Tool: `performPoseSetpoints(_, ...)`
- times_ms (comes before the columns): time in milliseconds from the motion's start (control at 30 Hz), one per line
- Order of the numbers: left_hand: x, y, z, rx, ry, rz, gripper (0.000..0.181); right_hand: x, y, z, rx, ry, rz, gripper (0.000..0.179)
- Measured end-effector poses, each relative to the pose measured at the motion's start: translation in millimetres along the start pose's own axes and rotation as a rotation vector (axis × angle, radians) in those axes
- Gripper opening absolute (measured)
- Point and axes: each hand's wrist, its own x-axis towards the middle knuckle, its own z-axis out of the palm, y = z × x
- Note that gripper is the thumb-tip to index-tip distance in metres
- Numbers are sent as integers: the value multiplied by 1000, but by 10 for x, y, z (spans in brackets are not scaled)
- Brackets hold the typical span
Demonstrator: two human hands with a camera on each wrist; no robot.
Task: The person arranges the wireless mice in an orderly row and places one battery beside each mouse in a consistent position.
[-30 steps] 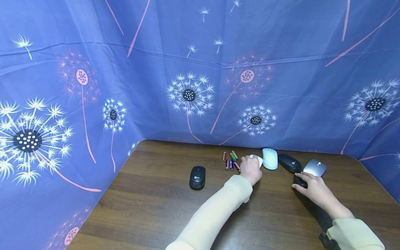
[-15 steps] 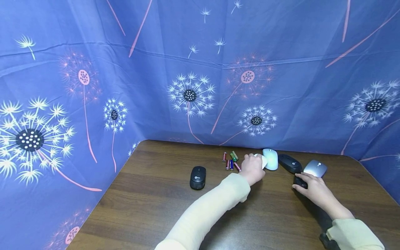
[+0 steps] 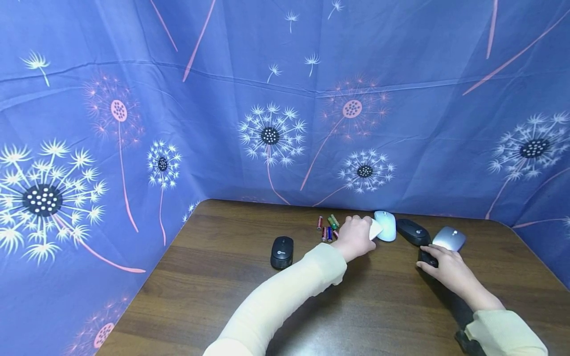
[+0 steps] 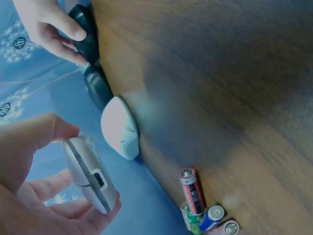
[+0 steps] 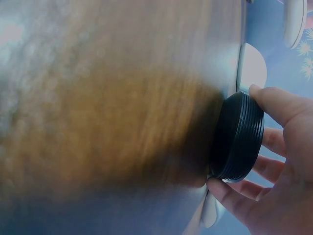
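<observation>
My left hand (image 3: 355,238) grips a small white computer mouse (image 4: 88,171), thumb on one edge and fingers on the other. In the left wrist view the white mouse is tipped on its side, apart from the tabletop. Right beside it in the head view lies a pale blue mouse (image 3: 385,226). Farther right, my right hand (image 3: 451,272) holds a black mouse (image 5: 238,137) with ribbed sides between thumb and fingers; it sits at the table surface. The hand covers part of it in the head view. A second black mouse (image 3: 412,232) and a silver mouse (image 3: 449,239) lie just beyond.
Several small batteries, among them a red one (image 3: 319,223) and a green one (image 3: 333,221), lie left of my left hand. Another black mouse (image 3: 281,252) stands apart on the brown wooden table (image 3: 213,291). A blue dandelion-patterned cloth (image 3: 200,123) hangs behind the table.
My left hand has turned and its forearm swung left, and more of the white mouse now shows at its right, closer to the pale blue mouse. My right hand has stayed put.
</observation>
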Motion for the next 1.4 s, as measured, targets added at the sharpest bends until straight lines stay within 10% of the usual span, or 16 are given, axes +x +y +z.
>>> performPoseSetpoints(833,-353,-330,-316,-139,-86,257,62,0,12,0,-1,-9,-5,56)
performPoseSetpoints(1400,-665,-670,-166,-192,-150,309,57,16,-4,2,-41,24,-54,51)
